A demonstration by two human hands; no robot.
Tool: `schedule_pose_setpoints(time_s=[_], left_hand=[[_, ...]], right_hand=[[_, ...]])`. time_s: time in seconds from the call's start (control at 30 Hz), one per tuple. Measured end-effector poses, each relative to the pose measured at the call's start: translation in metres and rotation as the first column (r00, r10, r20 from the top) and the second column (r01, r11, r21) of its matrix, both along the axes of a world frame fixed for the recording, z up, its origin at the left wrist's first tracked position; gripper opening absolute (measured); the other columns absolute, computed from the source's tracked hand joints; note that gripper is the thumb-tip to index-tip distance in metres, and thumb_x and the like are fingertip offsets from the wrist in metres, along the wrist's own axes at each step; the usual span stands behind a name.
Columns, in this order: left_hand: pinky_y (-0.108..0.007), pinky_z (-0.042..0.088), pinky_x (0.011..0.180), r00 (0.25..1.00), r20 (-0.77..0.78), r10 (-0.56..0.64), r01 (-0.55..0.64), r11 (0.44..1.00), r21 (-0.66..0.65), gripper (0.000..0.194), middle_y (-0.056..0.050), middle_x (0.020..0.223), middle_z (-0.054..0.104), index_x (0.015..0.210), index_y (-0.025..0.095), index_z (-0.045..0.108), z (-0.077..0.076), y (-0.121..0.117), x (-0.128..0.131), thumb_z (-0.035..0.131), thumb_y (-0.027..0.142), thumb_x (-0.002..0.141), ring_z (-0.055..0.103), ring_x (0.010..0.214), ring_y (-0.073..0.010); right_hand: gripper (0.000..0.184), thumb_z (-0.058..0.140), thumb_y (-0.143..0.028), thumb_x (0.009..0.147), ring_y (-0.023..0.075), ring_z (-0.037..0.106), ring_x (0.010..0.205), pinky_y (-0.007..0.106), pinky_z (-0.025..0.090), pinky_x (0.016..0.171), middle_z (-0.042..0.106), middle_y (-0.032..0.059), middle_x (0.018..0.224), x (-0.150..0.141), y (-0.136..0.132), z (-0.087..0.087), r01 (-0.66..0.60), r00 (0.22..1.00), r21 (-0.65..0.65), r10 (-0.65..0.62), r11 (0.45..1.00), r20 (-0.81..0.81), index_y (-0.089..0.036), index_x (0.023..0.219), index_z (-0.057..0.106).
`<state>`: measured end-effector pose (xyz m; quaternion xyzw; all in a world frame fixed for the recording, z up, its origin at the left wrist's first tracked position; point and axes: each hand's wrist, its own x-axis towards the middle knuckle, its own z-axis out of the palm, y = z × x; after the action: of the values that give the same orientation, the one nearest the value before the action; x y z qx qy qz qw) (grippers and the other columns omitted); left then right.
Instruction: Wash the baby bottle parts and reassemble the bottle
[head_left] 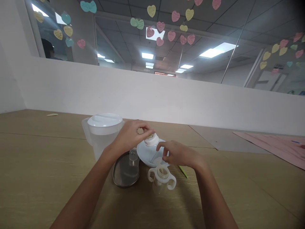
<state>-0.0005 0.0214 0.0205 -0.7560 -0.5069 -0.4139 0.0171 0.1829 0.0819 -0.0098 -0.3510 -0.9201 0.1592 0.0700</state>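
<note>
My left hand (134, 132) is closed in a pinch on a baby bottle nipple (152, 140) set in a white collar, held above a pale blue bowl (143, 154). My right hand (177, 153) hovers over the bowl's right side with curled fingers. By its fingertips is a small translucent piece, and whether they grip it is hard to make out. Just below stands an uncapped clear baby bottle (162, 179) with two white handles. A clear cap (133, 156) stands in a kidney-shaped metal tray (126, 179) left of the bottle.
A lidded translucent pitcher (105, 130) stands behind my left forearm. A thin green stick (183, 171) lies right of the bottle. Farther off are a pale flat piece (52, 114) and a pink sheet (274, 144). A white wall (143, 95) with windows rises behind the table.
</note>
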Motion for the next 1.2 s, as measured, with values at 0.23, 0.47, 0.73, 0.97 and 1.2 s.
schedule_pose_setpoints(time_s=[0.23,0.47,0.73,0.97,1.2], left_hand=[[-0.024,0.045,0.064,0.999,-0.04,-0.022,0.024,0.999,0.038,0.016,0.002,0.078,0.068,0.077,0.021,0.067,-0.003,0.002,0.004,0.052,0.027,0.079,0.06,0.074,-0.013],[-0.026,0.048,0.074,0.975,-0.093,-0.204,0.22,0.949,0.227,0.017,0.002,0.088,0.068,0.082,0.021,0.064,-0.014,0.001,0.026,0.05,0.013,0.079,0.06,0.084,-0.013],[-0.028,0.048,0.076,0.968,-0.106,-0.226,0.25,0.899,0.361,0.017,-0.001,0.091,0.066,0.087,0.019,0.061,-0.017,0.001,0.032,0.049,0.012,0.079,0.058,0.086,-0.0142],[-0.03,0.047,0.077,0.99,-0.019,-0.141,0.138,0.924,0.358,0.015,-0.002,0.092,0.062,0.09,0.021,0.06,-0.015,0.002,0.032,0.054,0.017,0.076,0.056,0.087,-0.0157],[-0.032,0.045,0.068,0.938,-0.293,0.184,-0.02,0.874,0.486,0.013,-0.006,0.084,0.062,0.085,0.015,0.054,-0.019,0.001,0.036,0.042,0.019,0.083,0.056,0.078,-0.0178]], right_hand=[[0.044,0.056,-0.028,0.075,0.0146,0.058,0.069,0.025,0.043,0.056,0.063,0.0049,0.089,0.006,0.0,0.004,-0.003,0.968,0.048,0.015,0.999,-0.252,-0.021,0.117,0.046],[0.059,0.057,-0.02,0.07,0.0155,0.058,0.082,0.028,0.046,0.07,0.062,0.0035,0.098,-0.009,-0.003,0.007,-0.02,0.816,0.222,0.145,0.975,-0.56,-0.023,0.125,0.037],[0.042,0.049,-0.007,0.064,0.0164,0.056,0.087,0.028,0.045,0.073,0.061,0.0033,0.099,-0.017,-0.005,0.008,0.018,0.689,0.368,0.255,0.93,-0.678,-0.022,0.103,0.055],[0.044,0.048,-0.006,0.063,0.016,0.055,0.082,0.028,0.044,0.069,0.061,0.0033,0.097,-0.019,-0.007,0.009,0.067,0.66,0.385,0.249,0.92,-0.709,-0.021,0.103,0.054],[0.041,0.045,-0.005,0.061,0.0159,0.055,0.082,0.027,0.044,0.072,0.061,0.0026,0.094,-0.021,-0.008,0.01,0.087,0.661,0.399,0.247,0.913,-0.709,-0.021,0.098,0.056]])
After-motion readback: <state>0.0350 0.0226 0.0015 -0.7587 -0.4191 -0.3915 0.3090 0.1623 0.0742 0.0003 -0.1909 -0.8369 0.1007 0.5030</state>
